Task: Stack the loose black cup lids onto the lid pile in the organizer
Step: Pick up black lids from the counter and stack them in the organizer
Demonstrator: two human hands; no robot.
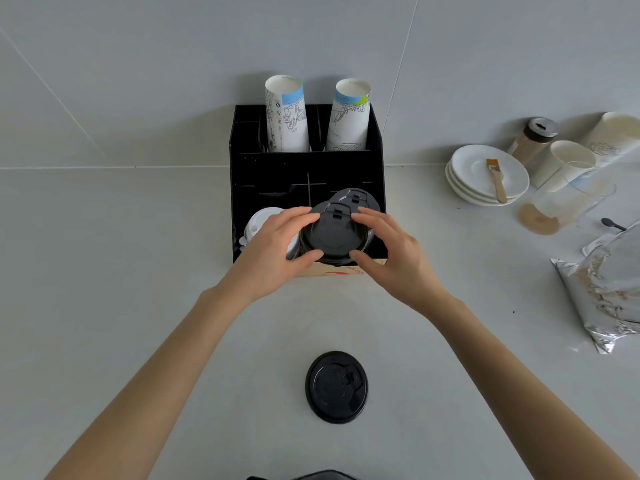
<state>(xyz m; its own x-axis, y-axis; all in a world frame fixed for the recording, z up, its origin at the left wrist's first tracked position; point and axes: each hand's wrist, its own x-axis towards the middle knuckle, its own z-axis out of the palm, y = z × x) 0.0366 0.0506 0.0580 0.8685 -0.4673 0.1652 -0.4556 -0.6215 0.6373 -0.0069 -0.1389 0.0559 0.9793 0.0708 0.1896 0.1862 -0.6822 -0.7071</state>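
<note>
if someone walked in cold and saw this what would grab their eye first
Most likely the two bare hands, left hand and right hand, gripping a black cup lid from both sides at the front of the black organizer. Next, the lone black lid lying flat on the counter nearer the person. Off to the right, a brown powder spill sits near stacked white saucers.
</note>
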